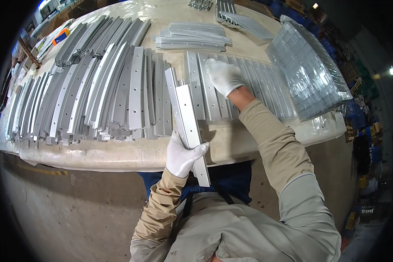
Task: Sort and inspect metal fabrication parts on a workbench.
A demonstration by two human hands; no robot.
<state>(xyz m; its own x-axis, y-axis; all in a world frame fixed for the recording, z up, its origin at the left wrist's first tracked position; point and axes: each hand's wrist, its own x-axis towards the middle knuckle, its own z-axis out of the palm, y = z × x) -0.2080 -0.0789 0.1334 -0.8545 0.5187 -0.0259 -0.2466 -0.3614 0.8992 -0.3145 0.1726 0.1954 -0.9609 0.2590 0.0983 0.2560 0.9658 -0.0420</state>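
Observation:
My left hand point(182, 158), in a white glove, is closed round the lower part of a pair of silver-grey metal strips point(187, 111) with small holes. They stick out past the table's front edge, tilted. A clear plastic tray point(266, 85) with narrow slots lies flat on the table; several metal strips point(198, 98) rest in its left slots. My right hand point(225, 77), also gloved, is curled over the far end of one of these strips. Its fingertips are tucked under, so whether they grip the strip is hidden.
Dense rows of metal strips point(78, 98) cover the table's left half. Another pile of strips point(192, 36) lies beyond the tray. A tall stack of clear trays point(308, 67) stands at the right. An orange-and-blue object point(61, 36) lies far left. The table point(118, 155) has a pale plastic-like cover.

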